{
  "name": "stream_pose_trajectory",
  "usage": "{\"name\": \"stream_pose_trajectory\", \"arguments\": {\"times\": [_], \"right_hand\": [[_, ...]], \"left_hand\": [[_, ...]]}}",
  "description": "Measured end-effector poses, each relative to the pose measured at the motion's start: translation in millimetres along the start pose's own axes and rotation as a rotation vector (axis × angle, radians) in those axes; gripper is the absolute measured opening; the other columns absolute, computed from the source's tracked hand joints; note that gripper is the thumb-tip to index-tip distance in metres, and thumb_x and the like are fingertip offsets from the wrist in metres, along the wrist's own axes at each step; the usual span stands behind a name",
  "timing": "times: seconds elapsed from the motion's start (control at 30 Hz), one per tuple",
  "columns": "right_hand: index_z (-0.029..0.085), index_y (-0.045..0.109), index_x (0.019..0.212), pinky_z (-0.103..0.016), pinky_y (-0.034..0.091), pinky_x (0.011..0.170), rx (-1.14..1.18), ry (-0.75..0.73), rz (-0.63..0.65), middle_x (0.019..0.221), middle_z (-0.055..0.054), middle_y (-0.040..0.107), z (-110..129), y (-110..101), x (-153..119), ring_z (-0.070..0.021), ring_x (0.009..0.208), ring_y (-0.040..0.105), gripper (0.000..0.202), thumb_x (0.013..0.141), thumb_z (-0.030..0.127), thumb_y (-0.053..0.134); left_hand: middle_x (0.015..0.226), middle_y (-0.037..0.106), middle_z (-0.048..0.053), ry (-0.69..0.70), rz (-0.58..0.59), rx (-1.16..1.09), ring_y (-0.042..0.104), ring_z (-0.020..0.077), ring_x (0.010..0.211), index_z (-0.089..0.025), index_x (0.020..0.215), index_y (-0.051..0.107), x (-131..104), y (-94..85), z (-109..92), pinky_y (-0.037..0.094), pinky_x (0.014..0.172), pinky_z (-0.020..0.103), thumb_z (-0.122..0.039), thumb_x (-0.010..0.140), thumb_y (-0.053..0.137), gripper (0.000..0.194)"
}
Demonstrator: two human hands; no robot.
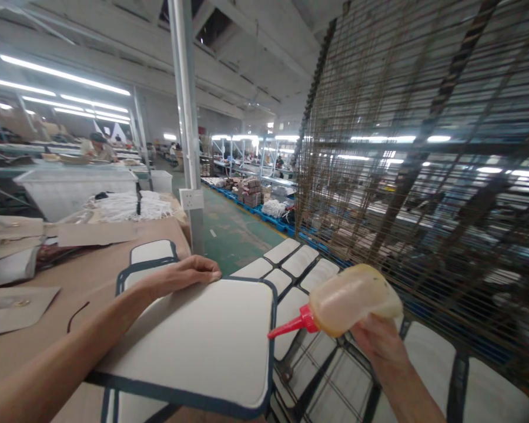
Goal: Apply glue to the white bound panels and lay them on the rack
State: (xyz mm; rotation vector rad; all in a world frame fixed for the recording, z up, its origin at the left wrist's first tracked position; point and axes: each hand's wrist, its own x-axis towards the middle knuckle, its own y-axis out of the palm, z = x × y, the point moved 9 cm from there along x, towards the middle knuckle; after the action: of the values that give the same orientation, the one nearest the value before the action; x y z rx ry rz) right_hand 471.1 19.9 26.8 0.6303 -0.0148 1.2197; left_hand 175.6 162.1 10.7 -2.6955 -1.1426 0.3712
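A cream panel with rounded corners and a dark blue edge (203, 335) is tilted in front of me. My left hand (189, 273) grips its far edge, fingers closed together over the rim. In my right hand (374, 335) is a translucent squeeze bottle (352, 299) with yellowish contents, held on its side. Its red nozzle (291, 324) points left, and the tip is at the panel's right edge, by the blue border. Similar blue-edged panels (152, 252) lie beneath and behind this one on the table.
A brown-covered table (97, 264) on the left carries beige pieces (22, 308) and a white bundle (150, 205). Cream panels (308, 258) lie on a wire rack at the right, below raised wire racks (405, 129). A pole (187, 117) with a socket box stands ahead. A person (99, 147) is far left.
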Motion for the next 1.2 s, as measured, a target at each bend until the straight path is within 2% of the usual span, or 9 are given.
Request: {"name": "stream_pose_trajectory", "arguments": {"times": [0.17, 0.3, 0.5, 0.67, 0.83, 1.0, 1.2], "right_hand": [[0.03, 0.065, 0.109, -0.045, 0.051, 0.088, -0.011, 0.009, 0.014, 0.09, -0.004, 0.073, -3, 3, 0, -0.0269, 0.085, 0.068, 0.064, 0.05, 0.04, 0.087], [0.03, 0.063, 0.11, -0.047, 0.052, 0.087, -0.022, 0.012, 0.027, 0.09, -0.004, 0.073, -12, -3, 4, -0.0278, 0.085, 0.067, 0.064, 0.051, 0.039, 0.086], [0.028, 0.06, 0.115, -0.049, 0.053, 0.083, -0.065, 0.024, 0.113, 0.096, -0.008, 0.072, -17, -1, 8, -0.03, 0.085, 0.067, 0.068, 0.053, 0.041, 0.084], [0.029, 0.059, 0.117, -0.05, 0.048, 0.091, -0.066, 0.065, 0.063, 0.099, -0.006, 0.072, -18, 0, 3, -0.0311, 0.094, 0.066, 0.07, 0.053, 0.04, 0.084], [0.029, 0.059, 0.117, -0.052, 0.049, 0.091, -0.071, 0.042, 0.044, 0.098, -0.008, 0.072, -18, 2, 3, -0.0329, 0.093, 0.066, 0.072, 0.051, 0.042, 0.084], [0.028, 0.061, 0.115, -0.05, 0.052, 0.085, -0.07, -0.025, -0.07, 0.099, -0.009, 0.071, -14, 0, 3, -0.0348, 0.099, 0.064, 0.076, 0.045, 0.046, 0.086], [0.03, 0.058, 0.119, -0.042, 0.055, 0.083, -0.075, -0.118, -0.195, 0.1, -0.007, 0.071, -11, -10, -2, -0.0298, 0.101, 0.064, 0.066, 0.057, 0.034, 0.081]], "left_hand": [[0.053, 0.054, -0.004, -0.025, -0.007, -0.083, 0.039, 0.007, 0.045, -0.014, 0.069, 0.057, 0, -2.5, 9, 0.025, 0.044, 0.02, -0.044, 0.079, 0.061, 0.032], [0.054, 0.057, -0.003, -0.056, -0.018, -0.139, 0.041, 0.0077, 0.044, -0.014, 0.071, 0.057, 2, -5.0, 19, 0.027, 0.044, 0.02, -0.043, 0.077, 0.063, 0.03], [0.055, 0.057, -0.004, -0.066, -0.02, -0.194, 0.043, 0.0074, 0.046, -0.014, 0.074, 0.057, 2, -9.5, 25, 0.026, 0.043, 0.019, -0.042, 0.077, 0.063, 0.029], [0.056, 0.057, -0.004, -0.074, -0.043, -0.252, 0.045, 0.0079, 0.047, -0.015, 0.072, 0.053, 2, -14.9, 29, 0.028, 0.044, 0.019, -0.042, 0.076, 0.066, 0.029], [0.055, 0.058, -0.003, -0.088, -0.087, -0.276, 0.047, 0.0089, 0.046, -0.015, 0.072, 0.054, 4, -23.0, 40, 0.029, 0.044, 0.019, -0.041, 0.073, 0.069, 0.03], [0.054, 0.058, -0.003, -0.066, -0.142, -0.285, 0.047, 0.0087, 0.044, -0.015, 0.071, 0.055, 5, -30.1, 47, 0.031, 0.042, 0.019, -0.043, 0.075, 0.067, 0.03], [0.051, 0.056, -0.004, -0.067, -0.254, -0.353, 0.046, 0.0085, 0.042, -0.016, 0.064, 0.054, 8, -32.6, 54, 0.033, 0.041, 0.018, -0.045, 0.062, 0.075, 0.037]]}}
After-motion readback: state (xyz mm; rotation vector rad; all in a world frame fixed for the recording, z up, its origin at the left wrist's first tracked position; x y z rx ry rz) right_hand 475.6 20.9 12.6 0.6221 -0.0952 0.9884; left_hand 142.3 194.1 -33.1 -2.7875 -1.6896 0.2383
